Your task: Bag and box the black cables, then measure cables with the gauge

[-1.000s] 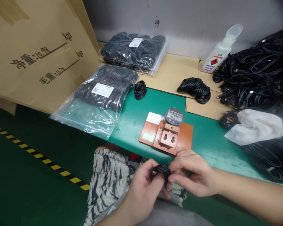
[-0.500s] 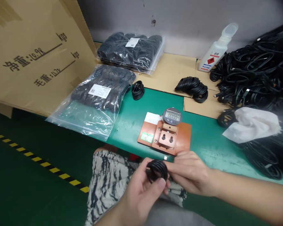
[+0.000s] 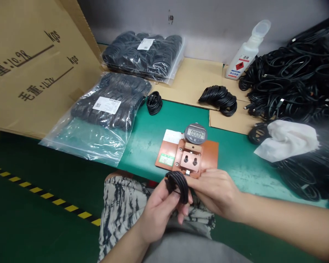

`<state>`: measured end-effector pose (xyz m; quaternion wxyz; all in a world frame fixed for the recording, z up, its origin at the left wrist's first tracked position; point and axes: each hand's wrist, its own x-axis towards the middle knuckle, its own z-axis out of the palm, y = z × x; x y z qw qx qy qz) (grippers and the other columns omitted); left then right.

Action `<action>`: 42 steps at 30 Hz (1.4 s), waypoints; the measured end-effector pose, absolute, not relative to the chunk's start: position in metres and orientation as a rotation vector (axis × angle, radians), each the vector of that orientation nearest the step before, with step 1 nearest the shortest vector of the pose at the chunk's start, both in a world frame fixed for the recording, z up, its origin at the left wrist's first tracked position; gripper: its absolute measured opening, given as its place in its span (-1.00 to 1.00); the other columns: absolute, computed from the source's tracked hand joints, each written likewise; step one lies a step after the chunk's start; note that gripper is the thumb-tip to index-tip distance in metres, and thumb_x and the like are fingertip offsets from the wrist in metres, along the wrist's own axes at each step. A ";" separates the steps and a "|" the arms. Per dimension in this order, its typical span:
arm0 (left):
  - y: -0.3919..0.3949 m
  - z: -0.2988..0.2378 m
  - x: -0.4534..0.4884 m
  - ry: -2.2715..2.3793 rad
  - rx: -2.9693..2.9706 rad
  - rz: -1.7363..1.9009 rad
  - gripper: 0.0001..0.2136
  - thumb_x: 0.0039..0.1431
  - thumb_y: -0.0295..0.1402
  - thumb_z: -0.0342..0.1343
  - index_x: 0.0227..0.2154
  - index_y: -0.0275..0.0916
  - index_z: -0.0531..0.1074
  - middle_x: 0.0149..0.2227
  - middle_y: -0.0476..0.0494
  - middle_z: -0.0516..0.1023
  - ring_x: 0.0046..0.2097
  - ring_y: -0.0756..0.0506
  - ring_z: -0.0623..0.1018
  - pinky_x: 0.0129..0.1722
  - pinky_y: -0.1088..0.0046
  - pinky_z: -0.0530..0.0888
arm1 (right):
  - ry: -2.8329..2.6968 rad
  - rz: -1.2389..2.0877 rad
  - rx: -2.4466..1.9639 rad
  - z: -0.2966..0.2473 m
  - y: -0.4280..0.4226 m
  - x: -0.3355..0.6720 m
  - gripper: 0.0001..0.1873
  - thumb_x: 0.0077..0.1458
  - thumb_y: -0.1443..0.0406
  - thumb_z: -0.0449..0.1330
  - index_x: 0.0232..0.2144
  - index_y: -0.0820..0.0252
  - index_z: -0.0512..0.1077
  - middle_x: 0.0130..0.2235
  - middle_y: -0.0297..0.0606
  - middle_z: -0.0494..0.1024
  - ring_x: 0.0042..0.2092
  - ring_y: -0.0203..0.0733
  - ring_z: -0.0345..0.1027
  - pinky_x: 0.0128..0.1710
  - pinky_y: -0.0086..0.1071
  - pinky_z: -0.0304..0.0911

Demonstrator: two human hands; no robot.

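My left hand (image 3: 161, 208) is closed around a coiled black cable (image 3: 181, 184) in front of the table edge. My right hand (image 3: 216, 190) pinches the cable's connector end (image 3: 188, 172), whose metal tip shows at the front edge of the copper-coloured gauge fixture (image 3: 192, 160). Whether the tip is inside the fixture's slot I cannot tell. A round digital gauge (image 3: 195, 133) on the fixture reads zeros. Behind it, one coiled cable (image 3: 154, 103) lies alone, and a row of coiled cables (image 3: 218, 99) rests on cardboard.
Two clear bags of coiled cables (image 3: 145, 56) lie at back left beside a large cardboard box (image 3: 30, 54). A white bottle (image 3: 244, 56) stands at the back. On the right are a heap of loose black cables (image 3: 296, 84) and a white cloth (image 3: 290, 138).
Both hands have moved forward with the cable, bringing its connector tip up to the fixture's front edge. The whole view has shifted slightly.
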<state>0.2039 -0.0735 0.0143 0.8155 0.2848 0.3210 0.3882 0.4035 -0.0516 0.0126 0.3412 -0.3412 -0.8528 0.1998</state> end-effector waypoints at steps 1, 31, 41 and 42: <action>-0.073 0.014 0.205 0.687 0.602 0.833 -0.79 0.28 -0.21 0.15 -0.24 -0.28 0.43 -0.34 -0.14 0.50 -0.45 0.02 0.47 -0.55 0.58 0.39 | -2.209 0.525 -0.886 0.013 -0.051 0.403 -0.59 0.25 0.50 0.05 0.12 0.26 0.37 -0.52 -0.40 0.52 -0.52 -0.32 0.38 -0.48 -0.40 0.22; -0.070 0.017 0.216 0.646 0.506 0.896 -0.82 0.29 -0.25 0.15 -0.24 -0.27 0.49 -0.36 -0.08 0.50 -0.47 0.07 0.47 -0.55 0.64 0.36 | -2.106 0.746 -0.894 0.020 -0.049 0.398 -0.41 0.23 0.55 0.03 0.28 0.18 0.18 -0.46 -0.44 0.58 -0.50 -0.30 0.44 -0.44 -0.40 0.30; -0.068 0.026 0.222 0.723 0.463 0.907 -0.80 0.24 -0.21 0.20 -0.31 -0.28 0.48 -0.41 -0.04 0.49 -0.52 0.09 0.44 -0.57 0.64 0.32 | -2.097 0.729 -0.900 0.019 -0.050 0.399 -0.44 0.23 0.55 0.04 0.25 0.23 0.20 -0.44 -0.38 0.61 -0.48 -0.30 0.47 -0.41 -0.40 0.32; -0.067 0.027 0.223 0.732 0.462 0.911 -0.79 0.23 -0.21 0.22 -0.32 -0.28 0.47 -0.42 -0.04 0.48 -0.52 0.08 0.44 -0.57 0.64 0.32 | -2.093 0.723 -0.895 0.019 -0.051 0.399 -0.44 0.23 0.55 0.04 0.25 0.23 0.20 -0.44 -0.38 0.62 -0.48 -0.30 0.47 -0.42 -0.40 0.32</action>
